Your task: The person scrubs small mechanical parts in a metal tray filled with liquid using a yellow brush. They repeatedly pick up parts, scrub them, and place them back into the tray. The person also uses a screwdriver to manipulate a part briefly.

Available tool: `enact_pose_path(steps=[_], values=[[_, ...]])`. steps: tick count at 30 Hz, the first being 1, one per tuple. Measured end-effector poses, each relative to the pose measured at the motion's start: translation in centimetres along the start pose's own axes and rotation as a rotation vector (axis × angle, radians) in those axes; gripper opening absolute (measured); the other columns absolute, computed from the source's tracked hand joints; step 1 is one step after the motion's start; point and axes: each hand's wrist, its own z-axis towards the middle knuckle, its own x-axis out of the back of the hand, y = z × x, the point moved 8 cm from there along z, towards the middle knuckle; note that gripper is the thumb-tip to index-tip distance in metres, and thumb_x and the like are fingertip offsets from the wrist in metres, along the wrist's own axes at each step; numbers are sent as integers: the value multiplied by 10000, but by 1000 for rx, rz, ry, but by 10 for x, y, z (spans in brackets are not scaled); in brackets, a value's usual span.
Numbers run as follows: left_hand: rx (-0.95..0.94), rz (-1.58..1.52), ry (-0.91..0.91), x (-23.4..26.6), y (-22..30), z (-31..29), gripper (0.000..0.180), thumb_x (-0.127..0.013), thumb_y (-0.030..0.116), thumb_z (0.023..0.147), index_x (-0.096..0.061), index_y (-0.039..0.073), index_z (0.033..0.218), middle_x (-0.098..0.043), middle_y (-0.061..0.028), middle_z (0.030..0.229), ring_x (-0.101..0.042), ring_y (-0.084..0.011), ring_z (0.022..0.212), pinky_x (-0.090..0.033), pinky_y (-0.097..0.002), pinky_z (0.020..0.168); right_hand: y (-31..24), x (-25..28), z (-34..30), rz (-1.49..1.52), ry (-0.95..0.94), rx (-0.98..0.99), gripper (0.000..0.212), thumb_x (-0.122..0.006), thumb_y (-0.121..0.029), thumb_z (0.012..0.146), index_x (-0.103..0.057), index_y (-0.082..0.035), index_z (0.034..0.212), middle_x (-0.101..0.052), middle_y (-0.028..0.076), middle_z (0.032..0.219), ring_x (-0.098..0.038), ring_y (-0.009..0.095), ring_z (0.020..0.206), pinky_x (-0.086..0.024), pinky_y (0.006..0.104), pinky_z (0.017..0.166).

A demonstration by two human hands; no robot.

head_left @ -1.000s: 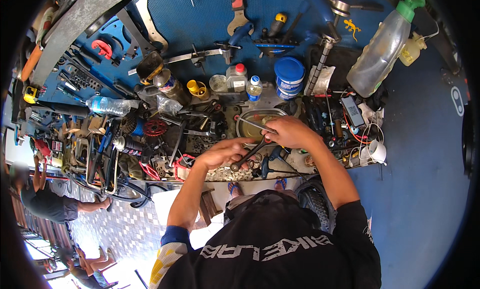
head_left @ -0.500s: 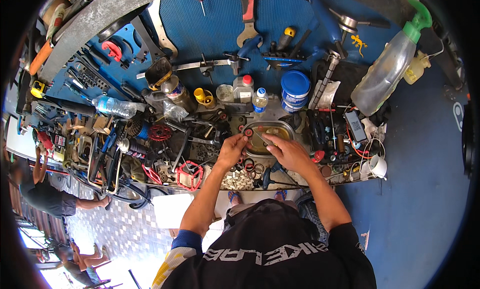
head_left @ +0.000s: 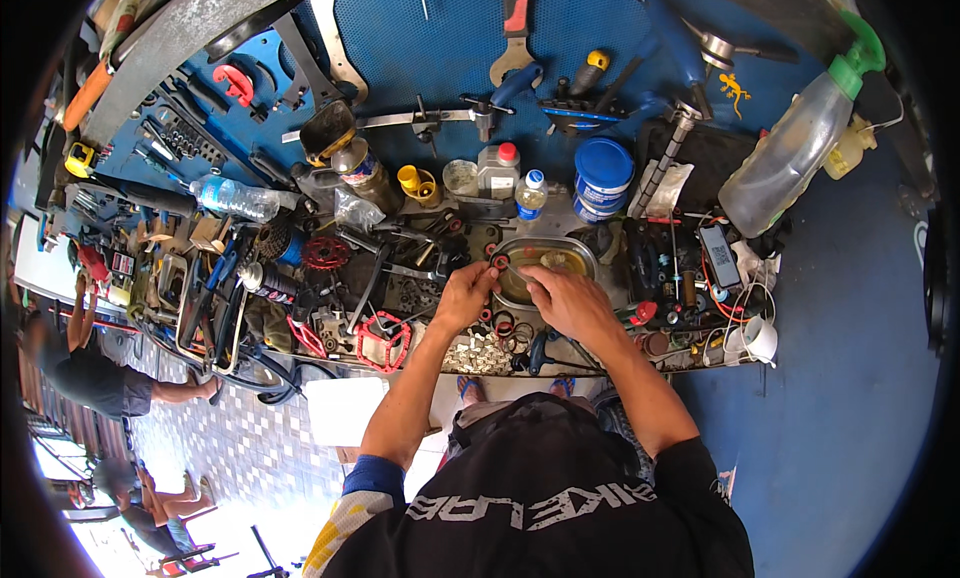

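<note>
My left hand (head_left: 466,298) pinches a small red-edged ring (head_left: 501,263) over the left rim of a metal tray (head_left: 545,240). Yellowish liquid and a pale lump (head_left: 556,262) are inside the tray. Closed fingers of my right hand (head_left: 572,304) hold a thin stick-like tool (head_left: 516,271), its tip close to the ring; most of it is hidden by the fingers. Several loose rings (head_left: 507,328) lie on the bench just below the tray, beside a heap of small metal pieces (head_left: 477,354).
Behind the tray stand a small bottle (head_left: 531,195), a blue tub (head_left: 603,174) and a grey red-capped bottle (head_left: 498,172). A red pedal (head_left: 384,340) and bike parts crowd the left. A phone (head_left: 719,255) and white cup (head_left: 758,340) lie right. Other people are at far left.
The view has shifted slightly, so the bench appears a little further right and lower. Both hands stay by the tray, with the stick-like tool now more covered by my right fingers.
</note>
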Motion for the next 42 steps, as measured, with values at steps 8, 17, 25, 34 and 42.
enact_pose_path(steps=[8, 17, 25, 34, 42], values=[[-3, 57, 7, 4, -1, -3, 289, -593, 272, 1092, -706, 18, 1012, -693, 1, 794, -550, -69, 629, -453, -263, 575, -4, 2, 0, 61, 12, 21, 292, -621, -202, 1016, -686, -104, 1284, -751, 212, 1061, -714, 437, 974, -574, 516, 825], [-24, 94, 33, 6, -3, -5, 292, -601, 293, 1092, -718, 26, 1086, -717, -14, 800, -564, -74, 634, -470, -279, 586, -3, 0, 3, 69, -25, 25, 294, -616, -194, 1024, -678, -86, 1290, -750, 220, 1096, -712, 435, 995, -567, 508, 851], [-217, 249, 147, 9, 6, -10, 268, -630, 254, 1066, -712, 3, 1109, -733, -103, 805, -660, -180, 688, -525, -350, 658, 15, -13, 19, 128, -155, 70, 282, -619, -196, 1026, -675, -60, 1266, -741, 233, 1128, -701, 440, 1047, -555, 493, 887], [-187, 217, 123, -1, 0, -13, 227, -632, 200, 1053, -727, 1, 1110, -742, -131, 813, -670, -194, 698, -534, -360, 682, 15, -30, -1, 224, -100, -95, 272, -617, -206, 1035, -655, -70, 1267, -746, 238, 1054, -717, 447, 965, -552, 519, 819], [94, -241, 15, -14, 1, -3, 304, -596, 257, 1106, -674, 49, 898, -555, 42, 673, -449, -45, 568, -383, -243, 509, 9, -38, -17, 144, 287, -10, 306, -625, -166, 1026, -610, -156, 1331, -732, 198, 976, -712, 436, 885, -569, 528, 740]])
